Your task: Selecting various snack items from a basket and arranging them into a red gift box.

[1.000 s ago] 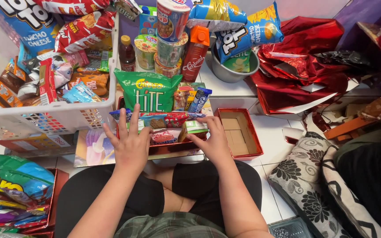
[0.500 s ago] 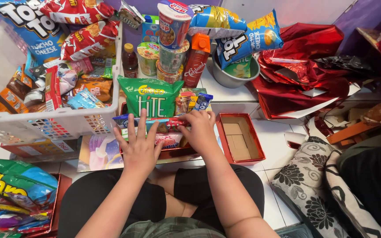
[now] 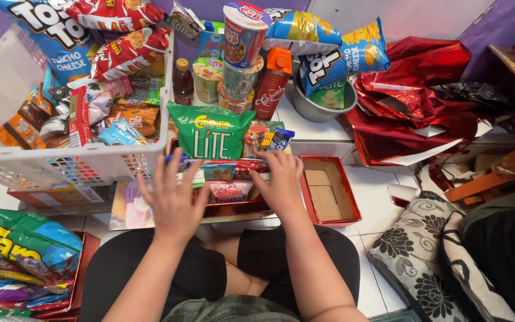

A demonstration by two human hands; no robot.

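The left hand (image 3: pixel 173 200) hovered with fingers spread open over the red tray (image 3: pixel 233 209) of small snack packets (image 3: pixel 227 173). The right hand (image 3: pixel 281 182) pressed flat on those packets, apparently gripping nothing, though its fingertips were partly hidden. At twelve o'clock from the tray a green chip bag (image 3: pixel 210 131) stood propped. A careless push could have tipped that bag or slid packets over the tray's edge.
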